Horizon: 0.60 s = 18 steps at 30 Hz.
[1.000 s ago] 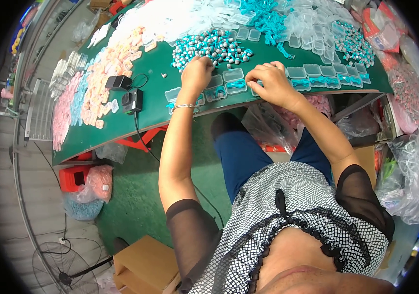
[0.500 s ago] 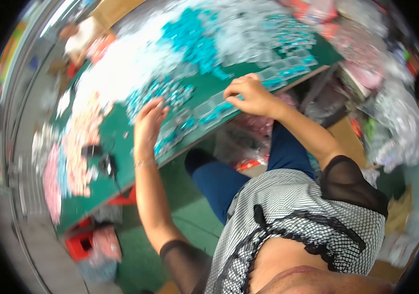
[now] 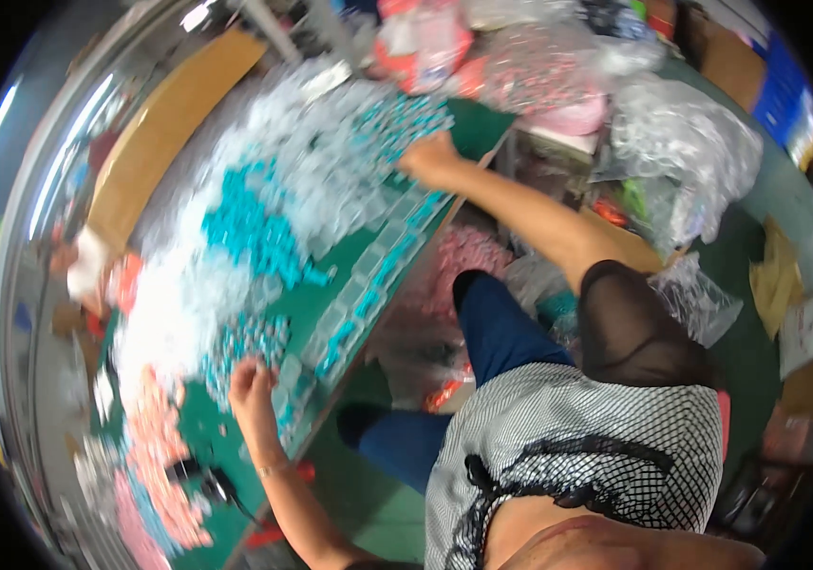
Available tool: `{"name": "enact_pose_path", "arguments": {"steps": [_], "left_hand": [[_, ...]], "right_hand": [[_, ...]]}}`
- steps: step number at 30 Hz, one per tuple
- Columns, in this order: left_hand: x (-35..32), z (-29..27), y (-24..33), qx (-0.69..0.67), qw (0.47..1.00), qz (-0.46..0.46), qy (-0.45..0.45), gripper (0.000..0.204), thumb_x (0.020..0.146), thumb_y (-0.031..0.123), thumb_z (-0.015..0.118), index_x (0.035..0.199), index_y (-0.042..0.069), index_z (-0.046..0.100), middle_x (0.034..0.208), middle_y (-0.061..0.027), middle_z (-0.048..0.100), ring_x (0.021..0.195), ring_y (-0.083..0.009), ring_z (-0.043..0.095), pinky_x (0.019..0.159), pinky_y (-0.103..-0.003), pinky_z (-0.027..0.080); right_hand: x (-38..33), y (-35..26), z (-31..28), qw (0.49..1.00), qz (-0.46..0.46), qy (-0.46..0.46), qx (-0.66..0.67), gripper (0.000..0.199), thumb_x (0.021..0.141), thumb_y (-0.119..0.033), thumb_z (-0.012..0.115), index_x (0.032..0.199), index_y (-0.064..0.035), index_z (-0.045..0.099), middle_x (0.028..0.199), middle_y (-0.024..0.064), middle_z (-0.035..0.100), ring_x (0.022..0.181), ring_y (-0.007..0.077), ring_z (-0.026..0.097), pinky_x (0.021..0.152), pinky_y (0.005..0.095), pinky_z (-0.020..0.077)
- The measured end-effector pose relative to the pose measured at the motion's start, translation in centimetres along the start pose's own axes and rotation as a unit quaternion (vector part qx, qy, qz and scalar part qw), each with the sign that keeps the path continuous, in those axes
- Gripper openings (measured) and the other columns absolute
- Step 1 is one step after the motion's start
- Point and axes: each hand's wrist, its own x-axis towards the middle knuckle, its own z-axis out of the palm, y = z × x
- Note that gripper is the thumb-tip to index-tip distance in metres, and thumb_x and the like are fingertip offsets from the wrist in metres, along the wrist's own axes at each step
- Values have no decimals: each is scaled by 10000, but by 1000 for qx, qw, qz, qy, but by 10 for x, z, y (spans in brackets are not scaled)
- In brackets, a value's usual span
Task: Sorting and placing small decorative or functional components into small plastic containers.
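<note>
My left hand [image 3: 253, 391] is at the near edge of a pile of small teal-and-silver pieces [image 3: 247, 340]. Its fingers are curled together, and whatever they pinch is too small to make out. Stretched far to the right, my right hand [image 3: 430, 160] touches the edge of another pile of teal-and-silver pieces [image 3: 416, 116], fingers bent and closed, their tips partly hidden. Between the hands, a row of clear plastic boxes [image 3: 368, 271] with teal pieces in them runs along the table's front edge. Lids on several appear raised.
On the green table [image 3: 338, 255] lie a heap of bright teal parts [image 3: 250, 223], clear plastic parts [image 3: 330, 152] and peach-coloured pieces [image 3: 155, 427]. A black device [image 3: 217, 484] with a cable sits near left. Plastic bags [image 3: 677, 152] crowd the right side. A person [image 3: 88, 271] is beyond the table.
The view has turned to the right. My right hand has gone from the box row to the far pile of teal-and-silver pieces; my left hand is now beside the nearer pile.
</note>
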Motion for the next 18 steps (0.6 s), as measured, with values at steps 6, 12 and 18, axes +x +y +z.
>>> {"name": "enact_pose_path", "arguments": {"steps": [6,12,18], "left_hand": [[7,39,16,71,997,-19,-4,63,835,57,606,884,20,593,777,-13,564,669,-84,500,632,-229,434],[-7,81,61,178,979,-88,-53,367,890,169,608,1197,-4,506,1072,-98,574,962,-183,506,848,-302,414],[-49,254,74,95,948,-43,-300,353,843,164,590,1140,2,491,1058,-131,518,958,-234,484,772,-374,429]], "right_hand": [[14,20,36,998,-31,15,-62,72,640,-128,614,659,-172,667,670,78,643,683,258,608,735,559,385],[1,5,7,997,-7,74,24,51,623,-144,602,595,-182,620,651,57,614,686,261,601,747,559,372],[-63,-26,-45,937,-28,159,310,65,691,-239,621,687,-205,676,659,8,641,637,213,607,592,463,359]]}}
